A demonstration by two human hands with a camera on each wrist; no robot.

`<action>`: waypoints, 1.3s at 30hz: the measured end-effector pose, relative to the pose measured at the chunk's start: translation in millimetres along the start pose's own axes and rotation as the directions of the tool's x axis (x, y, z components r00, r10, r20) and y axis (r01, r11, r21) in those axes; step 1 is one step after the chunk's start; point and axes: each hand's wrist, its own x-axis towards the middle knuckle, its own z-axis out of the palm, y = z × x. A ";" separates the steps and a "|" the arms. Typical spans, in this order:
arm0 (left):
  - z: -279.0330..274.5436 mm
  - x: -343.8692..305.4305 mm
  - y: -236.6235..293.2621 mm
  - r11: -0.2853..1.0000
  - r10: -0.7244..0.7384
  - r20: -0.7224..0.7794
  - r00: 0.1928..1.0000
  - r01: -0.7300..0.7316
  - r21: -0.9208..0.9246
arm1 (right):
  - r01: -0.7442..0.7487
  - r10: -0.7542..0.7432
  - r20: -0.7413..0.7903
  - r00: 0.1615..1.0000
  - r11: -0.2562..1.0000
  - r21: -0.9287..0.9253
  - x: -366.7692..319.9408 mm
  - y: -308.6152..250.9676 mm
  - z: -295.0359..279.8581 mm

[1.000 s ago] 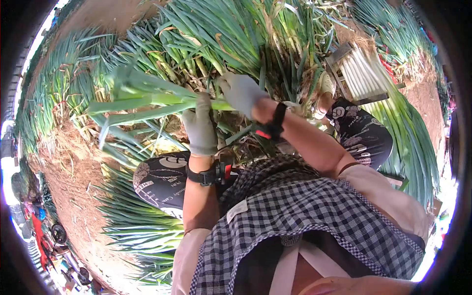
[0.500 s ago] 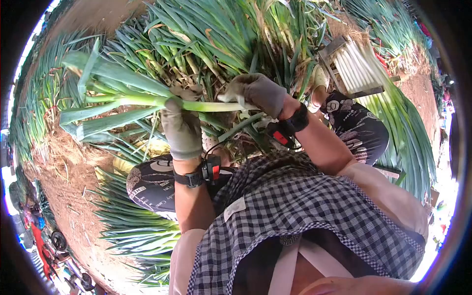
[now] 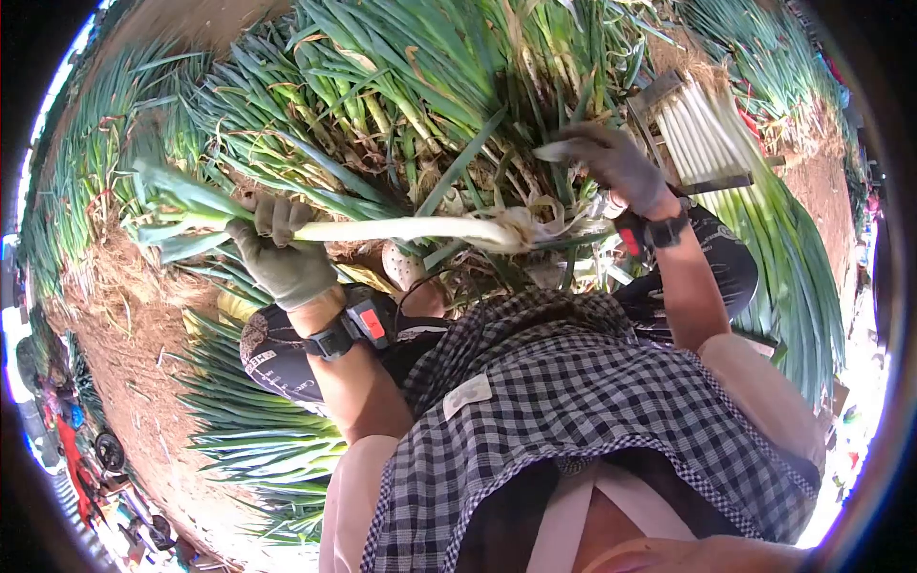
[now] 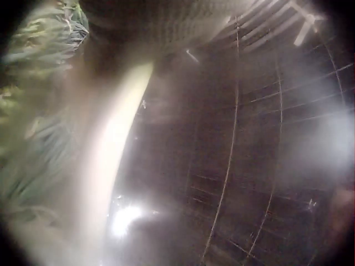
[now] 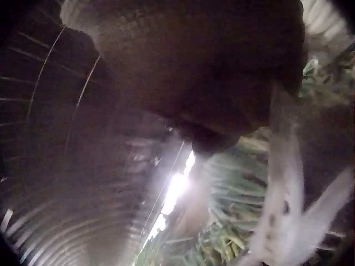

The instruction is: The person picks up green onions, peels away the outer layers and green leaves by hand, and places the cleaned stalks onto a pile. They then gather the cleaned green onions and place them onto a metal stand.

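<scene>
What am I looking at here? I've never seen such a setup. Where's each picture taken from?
There's no machine: a person works with two gloved hands. The big picture comes from a camera on the head, looking down; the two blurry ones come from cameras on the wrists. The left hand grips a leek-like stalk where leaves meet its white part. The right hand is near the root end; I can't tell whether it holds anything. Around them are many green leaves and bare ground.
</scene>
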 end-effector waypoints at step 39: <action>41.3 7.7 26.8 0.786 0.349 -0.096 0.932 -0.235 0.572 | 0.603 -0.253 0.575 0.778 0.559 -0.569 -69.3 84.7 48.9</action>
